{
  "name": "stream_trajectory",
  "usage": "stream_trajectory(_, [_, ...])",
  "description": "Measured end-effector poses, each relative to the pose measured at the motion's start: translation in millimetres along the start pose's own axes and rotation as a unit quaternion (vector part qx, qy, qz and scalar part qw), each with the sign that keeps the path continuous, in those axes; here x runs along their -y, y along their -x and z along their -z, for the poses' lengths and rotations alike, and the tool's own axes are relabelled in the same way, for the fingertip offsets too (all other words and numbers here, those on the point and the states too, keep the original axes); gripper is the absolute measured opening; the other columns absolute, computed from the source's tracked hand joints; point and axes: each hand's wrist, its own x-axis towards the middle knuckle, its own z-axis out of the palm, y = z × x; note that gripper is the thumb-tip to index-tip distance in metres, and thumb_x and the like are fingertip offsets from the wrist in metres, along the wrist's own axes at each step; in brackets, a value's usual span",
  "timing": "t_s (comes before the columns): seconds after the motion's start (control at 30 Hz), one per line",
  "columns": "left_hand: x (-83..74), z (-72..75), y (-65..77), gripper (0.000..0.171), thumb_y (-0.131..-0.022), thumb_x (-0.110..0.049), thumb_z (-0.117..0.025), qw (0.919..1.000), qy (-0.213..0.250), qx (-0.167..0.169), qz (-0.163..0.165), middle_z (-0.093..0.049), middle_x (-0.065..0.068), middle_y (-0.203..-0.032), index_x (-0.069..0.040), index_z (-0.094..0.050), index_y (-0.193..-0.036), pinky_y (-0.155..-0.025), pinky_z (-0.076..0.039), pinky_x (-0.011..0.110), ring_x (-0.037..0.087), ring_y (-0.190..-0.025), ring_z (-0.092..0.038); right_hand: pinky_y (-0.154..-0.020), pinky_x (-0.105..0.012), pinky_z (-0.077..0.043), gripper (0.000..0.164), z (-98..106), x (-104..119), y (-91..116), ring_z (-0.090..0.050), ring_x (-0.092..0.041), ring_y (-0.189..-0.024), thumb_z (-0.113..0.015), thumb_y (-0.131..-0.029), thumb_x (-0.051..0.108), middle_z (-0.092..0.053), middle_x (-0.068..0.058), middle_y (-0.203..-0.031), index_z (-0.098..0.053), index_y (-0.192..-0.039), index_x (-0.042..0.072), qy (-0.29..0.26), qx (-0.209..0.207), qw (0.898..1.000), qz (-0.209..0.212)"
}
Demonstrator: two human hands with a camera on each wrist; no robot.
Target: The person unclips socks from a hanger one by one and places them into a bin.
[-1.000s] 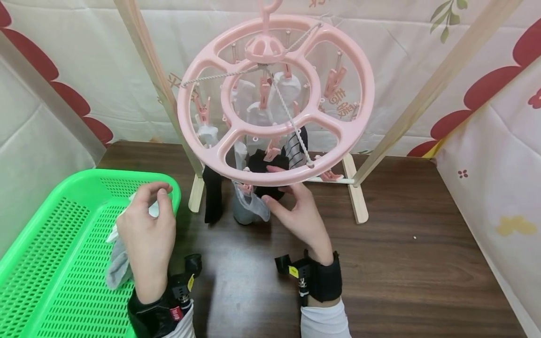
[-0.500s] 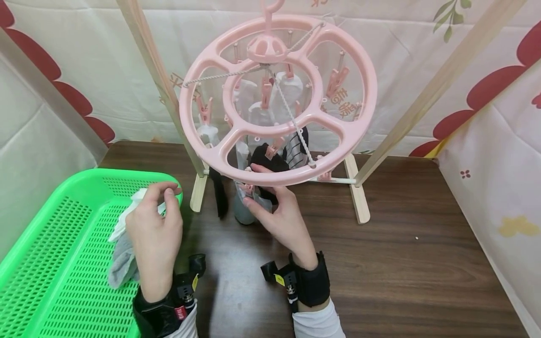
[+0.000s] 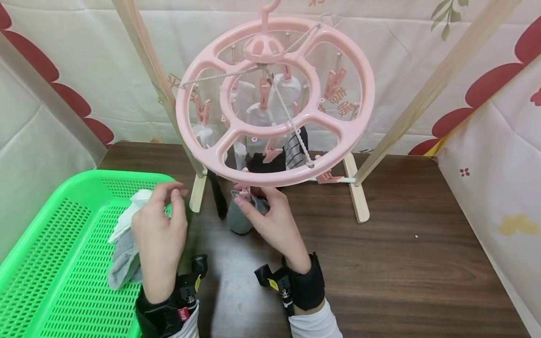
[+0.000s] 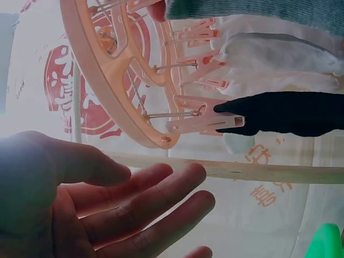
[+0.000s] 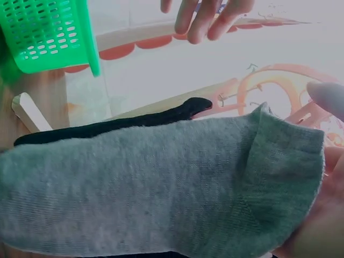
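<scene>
In the head view, my right hand (image 3: 274, 220) is at a grey sock (image 3: 240, 218) hanging from a pink clothespin (image 3: 245, 191) at the hanger's near rim. Its thumb lies across the sock's cuff just below the clothespin, with fingers behind, partly hidden. The right wrist view has the grey sock (image 5: 134, 188) hanging full length, cuff beside the thumb. My left hand (image 3: 162, 230) hovers by the basket's right edge, fingers loosely bent, holding nothing. Overhead is the round pink clip hanger (image 3: 355, 122). A black sock (image 4: 285, 114) hangs from another clothespin (image 4: 204, 121).
A green basket (image 3: 42, 225) at the left holds a white sock (image 3: 131, 213) and a grey sock (image 3: 126, 263). Wooden posts (image 3: 439, 84) flank the hanger above the brown table (image 3: 401, 281). White socks (image 3: 285, 91) and a striped sock (image 3: 294, 152) hang farther back.
My right hand has moved left along the near rim, and the grey sock has shifted slightly left and turned. The left hand has drifted a little right. The black sock at left has swung and turned.
</scene>
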Motion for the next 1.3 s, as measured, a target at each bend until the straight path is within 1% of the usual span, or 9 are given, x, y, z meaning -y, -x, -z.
stream_trajectory(0.2, [-1.6,0.6,1.8,0.012,-0.095,-0.003,-0.057,0.9995,0.013,0.025,-0.011,-0.072,0.011,-0.088,0.002,-0.066,-0.101,-0.039,-0.025,0.028,0.021,-0.042,-0.048,-0.085,-0.035,-0.046,0.02,7.9,5.4,1.4,-0.06,-0.018,-0.097,-0.063,-0.093,0.008,-0.067,-0.004,-0.107,-0.067,-0.112,0.003,-0.005,0.001,1.0,0.009])
stream_trajectory(0.33, [-2.4,0.4,1.7,0.011,-0.093,-0.003,-0.06,0.9985,0.026,0.044,-0.019,-0.072,0.011,-0.09,0.001,-0.066,-0.102,-0.04,-0.029,0.026,0.023,-0.054,-0.059,-0.086,-0.034,-0.046,0.035,15.5,7.8,3.1,-0.061,-0.019,-0.097,-0.064,-0.091,0.002,-0.068,-0.006,-0.107,-0.06,-0.126,0.002,-0.01,0.006,1.0,0.022])
stream_trajectory(0.43, [-3.9,-2.4,1.1,0.011,-0.091,-0.001,-0.063,0.9958,0.049,0.062,-0.045,-0.072,0.012,-0.09,0.001,-0.066,-0.101,-0.048,-0.04,0.03,0.026,-0.066,-0.065,-0.087,-0.035,-0.046,0.047,22.2,9.6,4.2,-0.063,-0.02,-0.099,-0.063,-0.09,-0.001,-0.068,-0.008,-0.108,-0.052,-0.135,0.001,-0.014,0.005,0.999,0.031])
stream_trajectory(0.53, [-5.8,-7.6,1.2,0.014,-0.087,0.001,-0.067,0.9893,0.081,0.084,-0.087,-0.072,0.011,-0.09,0.0,-0.067,-0.101,-0.057,-0.046,0.038,0.026,-0.078,-0.069,-0.088,-0.034,-0.047,0.045,28.8,12.8,5.6,-0.063,-0.021,-0.1,-0.065,-0.088,-0.001,-0.068,-0.007,-0.109,-0.055,-0.132,0.001,-0.006,-0.003,0.999,0.034])
stream_trajectory(0.63, [-9.3,-14.0,2.8,0.019,-0.084,0.0,-0.071,0.9815,0.104,0.117,-0.111,-0.072,0.01,-0.093,-0.002,-0.068,-0.102,-0.068,-0.05,0.042,0.025,-0.087,-0.069,-0.086,-0.034,-0.048,0.041,36.0,15.1,7.3,-0.064,-0.021,-0.099,-0.067,-0.086,-0.003,-0.068,-0.008,-0.108,-0.059,-0.126,-0.001,0.004,-0.011,0.999,0.041])
stream_trajectory(0.8, [-17.9,-25.0,7.9,0.028,-0.081,-0.006,-0.076,0.972,0.099,0.161,-0.14,-0.071,0.009,-0.101,-0.002,-0.067,-0.107,-0.079,-0.051,0.044,0.025,-0.095,-0.067,-0.087,-0.033,-0.048,0.04,48.4,16.1,9.9,-0.063,-0.023,-0.102,-0.068,-0.087,0.001,-0.065,-0.012,-0.114,-0.057,-0.126,-0.003,0.004,-0.016,0.997,0.069])
stream_trajectory(0.97, [-27.0,-36.5,13.2,0.037,-0.078,-0.009,-0.08,0.9636,0.104,0.187,-0.16,-0.07,0.01,-0.105,-0.002,-0.067,-0.112,-0.081,-0.051,0.043,0.025,-0.098,-0.066,-0.088,-0.034,-0.049,0.041,56.1,17.8,11.9,-0.063,-0.022,-0.101,-0.066,-0.085,-0.005,-0.065,-0.014,-0.11,-0.055,-0.125,-0.006,0.009,-0.018,0.997,0.08])
stream_trajectory(1.17, [-36.9,-50.4,18.2,0.047,-0.076,-0.007,-0.082,0.9566,0.141,0.189,-0.172,-0.069,0.009,-0.108,-0.005,-0.063,-0.119,-0.08,-0.052,0.042,0.024,-0.098,-0.066,-0.089,-0.034,-0.048,0.04,60.1,20.1,12.7,-0.063,-0.022,-0.103,-0.064,-0.085,-0.007,-0.065,-0.013,-0.11,-0.056,-0.124,-0.006,0.014,-0.017,0.996,0.083])
stream_trajectory(1.3, [-42.0,-56.1,20.1,0.043,-0.077,-0.004,-0.08,0.9545,0.162,0.181,-0.173,-0.07,0.008,-0.099,-0.007,-0.062,-0.116,-0.076,-0.052,0.041,0.022,-0.09,-0.068,-0.089,-0.033,-0.048,0.037,61.4,20.5,13.1,-0.062,-0.02,-0.1,-0.065,-0.084,-0.007,-0.064,-0.014,-0.109,-0.057,-0.121,-0.007,0.019,-0.021,0.996,0.083])
